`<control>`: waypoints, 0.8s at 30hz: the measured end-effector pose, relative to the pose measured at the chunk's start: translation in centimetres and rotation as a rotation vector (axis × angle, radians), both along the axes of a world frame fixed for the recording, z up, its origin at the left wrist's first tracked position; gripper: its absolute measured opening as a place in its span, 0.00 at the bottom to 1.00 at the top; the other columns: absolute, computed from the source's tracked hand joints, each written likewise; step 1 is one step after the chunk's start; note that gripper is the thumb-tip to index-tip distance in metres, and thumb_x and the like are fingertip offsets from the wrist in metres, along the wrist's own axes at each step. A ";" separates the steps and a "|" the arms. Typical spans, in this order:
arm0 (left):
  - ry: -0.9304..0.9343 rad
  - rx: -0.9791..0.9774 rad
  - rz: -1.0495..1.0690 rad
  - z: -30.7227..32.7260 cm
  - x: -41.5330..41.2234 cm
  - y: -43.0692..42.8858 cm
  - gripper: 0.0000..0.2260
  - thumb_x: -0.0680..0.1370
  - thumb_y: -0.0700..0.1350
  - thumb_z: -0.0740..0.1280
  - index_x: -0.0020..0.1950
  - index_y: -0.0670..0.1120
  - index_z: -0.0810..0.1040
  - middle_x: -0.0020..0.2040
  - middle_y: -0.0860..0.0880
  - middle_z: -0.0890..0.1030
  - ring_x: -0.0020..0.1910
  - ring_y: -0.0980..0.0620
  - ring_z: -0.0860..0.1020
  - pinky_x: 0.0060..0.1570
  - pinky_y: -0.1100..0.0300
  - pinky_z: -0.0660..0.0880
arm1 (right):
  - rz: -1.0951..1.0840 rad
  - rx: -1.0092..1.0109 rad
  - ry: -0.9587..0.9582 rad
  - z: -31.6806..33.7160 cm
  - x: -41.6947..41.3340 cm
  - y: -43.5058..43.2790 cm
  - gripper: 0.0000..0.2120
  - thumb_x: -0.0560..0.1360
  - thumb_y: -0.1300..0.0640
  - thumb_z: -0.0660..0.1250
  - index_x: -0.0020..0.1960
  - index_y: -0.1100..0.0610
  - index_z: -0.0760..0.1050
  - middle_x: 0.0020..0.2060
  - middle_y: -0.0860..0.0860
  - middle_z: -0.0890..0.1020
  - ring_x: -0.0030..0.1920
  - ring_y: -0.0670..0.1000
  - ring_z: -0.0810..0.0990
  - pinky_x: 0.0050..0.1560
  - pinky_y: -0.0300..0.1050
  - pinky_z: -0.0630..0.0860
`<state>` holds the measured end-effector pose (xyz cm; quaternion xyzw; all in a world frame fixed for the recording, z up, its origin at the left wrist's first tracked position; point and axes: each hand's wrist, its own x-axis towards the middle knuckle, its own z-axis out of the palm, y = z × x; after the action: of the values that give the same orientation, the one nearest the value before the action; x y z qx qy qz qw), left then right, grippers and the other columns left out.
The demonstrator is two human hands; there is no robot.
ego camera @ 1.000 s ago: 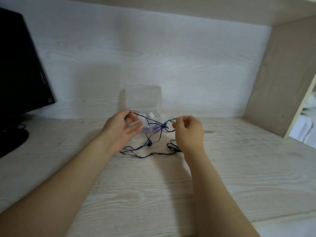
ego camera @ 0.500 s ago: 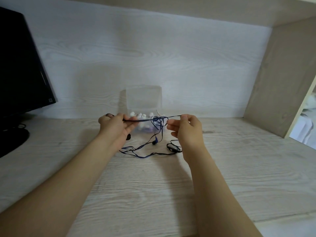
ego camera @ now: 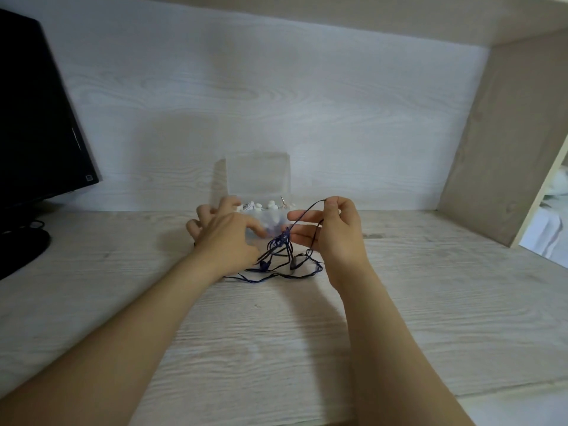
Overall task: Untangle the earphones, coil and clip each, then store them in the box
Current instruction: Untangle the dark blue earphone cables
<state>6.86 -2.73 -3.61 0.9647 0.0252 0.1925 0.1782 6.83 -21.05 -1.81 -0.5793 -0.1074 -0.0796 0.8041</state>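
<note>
Light, limp and snag-prone, the dark blue earphones [ego camera: 278,256] hang knotted from a thumb-and-forefinger pinch of the right hand [ego camera: 335,232] down to the desk [ego camera: 430,302] before the clear box [ego camera: 258,173], so the spread-fingered, apparently empty left hand [ego camera: 227,235] should probably tease loose loops beside the knot [ego camera: 285,239], not tug.

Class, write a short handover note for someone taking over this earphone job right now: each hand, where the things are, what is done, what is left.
Left hand: fingers spread low over the desk beside the tangle. It is blurred and seems to hold nothing.
Right hand: pinches a raised strand of the dark blue earphones.
The tangled part hangs between the hands; the rest lies looped on the desk.
Clear box: open, lid upright, behind the hands, with white pieces inside.
Done: nothing visibly coiled or clipped.
Left: untangle, coil, clip, store in the box.
</note>
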 end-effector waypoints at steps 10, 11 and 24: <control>0.216 -0.572 -0.534 0.4 0.0 0.0 0.12 0.75 0.36 0.69 0.48 0.50 0.89 0.49 0.50 0.89 0.55 0.47 0.87 0.69 0.45 0.77 | -0.022 0.051 0.005 0.1 0.0 -0.2 0.11 0.90 0.54 0.47 0.63 0.59 0.63 0.42 0.61 0.87 0.36 0.60 0.87 0.32 0.44 0.81; 0.230 -0.587 -0.540 0.4 0.0 0.1 0.11 0.74 0.38 0.70 0.50 0.51 0.88 0.49 0.46 0.89 0.55 0.45 0.87 0.68 0.44 0.77 | -0.029 0.053 0.009 0.1 0.0 -0.2 0.11 0.90 0.54 0.47 0.63 0.59 0.63 0.43 0.61 0.87 0.37 0.60 0.88 0.32 0.45 0.81; 0.182 -0.411 -0.523 0.2 -1.2 -1.2 0.12 0.71 0.55 0.83 0.42 0.49 0.87 0.41 0.52 0.88 0.44 0.51 0.86 0.46 0.63 0.78 | -0.062 0.072 0.047 0.0 0.5 -0.2 0.09 0.89 0.54 0.47 0.61 0.57 0.63 0.44 0.64 0.86 0.41 0.64 0.88 0.46 0.60 0.87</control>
<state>5.70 -3.88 -3.39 0.8955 -0.1690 0.0442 0.4092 7.36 -21.29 -1.84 -0.5550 -0.0673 -0.0947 0.8237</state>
